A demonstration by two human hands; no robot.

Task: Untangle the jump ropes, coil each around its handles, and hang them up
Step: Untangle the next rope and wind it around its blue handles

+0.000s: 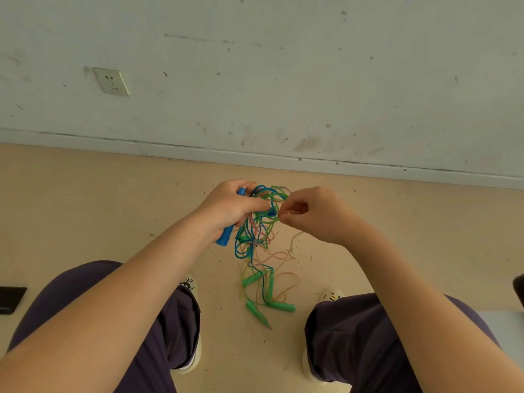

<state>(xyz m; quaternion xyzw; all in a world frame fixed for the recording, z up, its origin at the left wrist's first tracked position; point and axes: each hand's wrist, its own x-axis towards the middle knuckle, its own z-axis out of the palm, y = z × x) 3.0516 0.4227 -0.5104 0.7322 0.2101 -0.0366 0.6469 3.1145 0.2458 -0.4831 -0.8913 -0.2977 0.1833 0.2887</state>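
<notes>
A tangle of jump ropes (259, 231) in blue, green and pale pink hangs between my hands above the floor. My left hand (229, 207) grips a blue handle (226, 236) together with a bunch of the cords. My right hand (312, 212) pinches a pink strand at the top of the tangle. Several green handles (255, 277) dangle below, and one green handle (283, 307) lies near the floor between my feet. Loose pink loops (286, 275) trail down to the floor.
A scuffed white wall with a socket (112, 81) and a baseboard (255, 157) stands just ahead. The tan floor (85, 211) stretches to the left. My two knees in dark trousers and white shoes frame the ropes. A dark object (11, 299) lies at the left edge.
</notes>
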